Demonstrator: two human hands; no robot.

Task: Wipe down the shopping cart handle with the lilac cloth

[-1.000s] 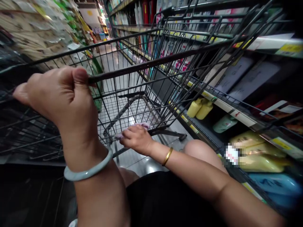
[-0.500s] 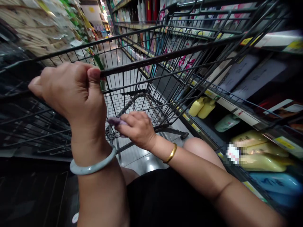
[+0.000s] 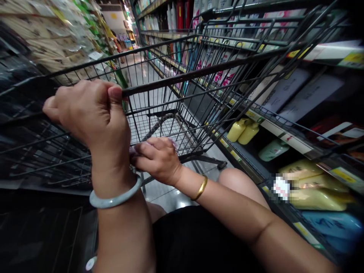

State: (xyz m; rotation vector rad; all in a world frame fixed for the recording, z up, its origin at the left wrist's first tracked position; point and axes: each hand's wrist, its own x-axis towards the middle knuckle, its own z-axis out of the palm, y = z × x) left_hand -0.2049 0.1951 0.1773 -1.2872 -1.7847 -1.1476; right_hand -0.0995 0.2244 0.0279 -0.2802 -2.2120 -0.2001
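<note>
A dark wire shopping cart [image 3: 176,77] stands before me. My left hand [image 3: 88,102], with a pale bangle at the wrist, is closed round its top side rail. Lower down, beside my left wrist, my right hand [image 3: 159,159] is closed on a crumpled purple cloth [image 3: 174,144], at the wires of the cart's side. Only small bits of the cloth show at the fingers; the rest is hidden in the hand. A gold bangle circles my right wrist.
Along the right runs a store shelf [image 3: 273,127] with yellow bottles [image 3: 244,131], a pale green bottle [image 3: 273,149] and a blue pack [image 3: 331,223]. Packaged goods [image 3: 57,45] are stacked at the left. A tiled aisle [image 3: 139,72] leads away beyond the cart.
My right hand has shifted slightly left and down along the cart's wires, and less of the cloth shows. My left hand keeps its grip on the rail. The view has shifted slightly.
</note>
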